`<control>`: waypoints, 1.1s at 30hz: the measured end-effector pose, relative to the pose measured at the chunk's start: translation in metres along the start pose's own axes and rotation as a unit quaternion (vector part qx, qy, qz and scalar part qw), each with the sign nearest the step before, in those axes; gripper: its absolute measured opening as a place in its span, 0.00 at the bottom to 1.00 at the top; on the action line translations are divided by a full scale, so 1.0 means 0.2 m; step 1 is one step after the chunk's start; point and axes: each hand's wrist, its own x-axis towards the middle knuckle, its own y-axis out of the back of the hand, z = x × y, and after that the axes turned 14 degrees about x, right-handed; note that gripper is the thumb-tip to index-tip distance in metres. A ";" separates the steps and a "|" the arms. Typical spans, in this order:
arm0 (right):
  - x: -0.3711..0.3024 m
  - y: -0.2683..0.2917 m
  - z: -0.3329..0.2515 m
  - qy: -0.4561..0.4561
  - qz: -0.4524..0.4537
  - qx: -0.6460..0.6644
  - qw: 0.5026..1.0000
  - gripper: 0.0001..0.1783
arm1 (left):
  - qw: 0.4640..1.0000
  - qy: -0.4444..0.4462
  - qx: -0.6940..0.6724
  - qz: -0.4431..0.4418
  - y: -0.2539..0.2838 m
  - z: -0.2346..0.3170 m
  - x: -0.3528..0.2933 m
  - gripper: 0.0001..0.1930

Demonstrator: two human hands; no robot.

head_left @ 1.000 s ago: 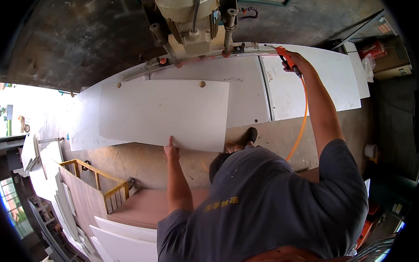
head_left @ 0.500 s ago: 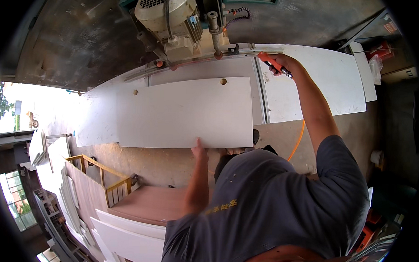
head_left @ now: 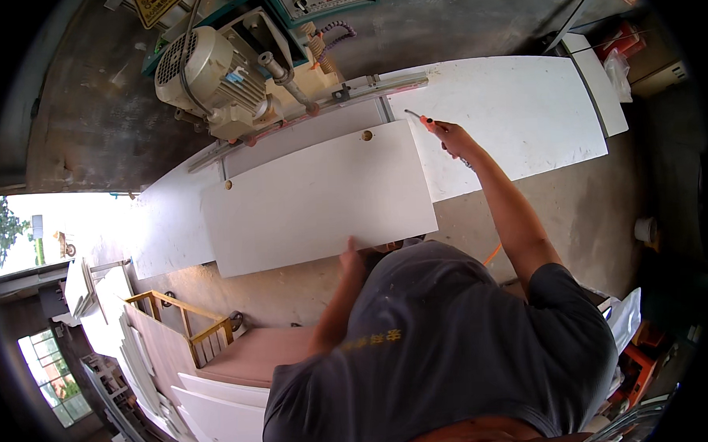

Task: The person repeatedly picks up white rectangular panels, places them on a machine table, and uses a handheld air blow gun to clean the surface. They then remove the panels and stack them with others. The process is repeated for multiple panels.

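A white rectangular panel [head_left: 315, 211] lies flat on the machine's table, with two round holes near its far edge. At its near edge, my left hand [head_left: 352, 258] is closed on the panel, thumb on top and fingers hidden below. My right hand [head_left: 456, 142] is wrapped round an orange air blow gun [head_left: 428, 123], held just right of the panel's far right corner. The gun's thin nozzle points away and to the left, over the white table [head_left: 506, 118]. Part of an orange hose [head_left: 492, 253] shows below my right forearm.
Beyond the panel stands a machine with a beige motor [head_left: 216, 78] and a metal fence [head_left: 396, 85]. A control box [head_left: 331, 5] with a red light sits above. At lower left are a yellow-framed cart [head_left: 210, 331] and stacked white boards [head_left: 220, 413].
The view has turned, so the machine now appears farther left and tilted. My right hand has brought the blow gun back from the fence and turned its nozzle. My left hand stays at the panel's near edge.
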 end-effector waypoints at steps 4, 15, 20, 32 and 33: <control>0.00 -0.20 0.02 0.126 -0.029 -0.023 0.991 0.30 | 0.998 -0.036 0.043 0.021 0.19 -0.16 0.26 0.27; 0.27 -0.48 0.03 0.157 0.055 -0.013 0.986 0.27 | 0.998 0.027 -0.048 -0.034 0.42 -0.15 0.17 0.24; 0.55 -0.21 0.12 0.164 0.232 0.058 0.957 0.28 | 0.997 -0.042 -0.025 0.063 0.35 0.00 -0.02 0.28; 0.27 1.51 1.21 0.140 0.633 0.316 0.693 0.21 | 0.999 -0.006 -0.018 0.049 0.54 0.11 0.14 0.26; 0.09 1.71 1.38 0.178 0.662 0.320 0.654 0.19 | 0.999 0.002 0.001 0.035 0.49 0.14 0.17 0.26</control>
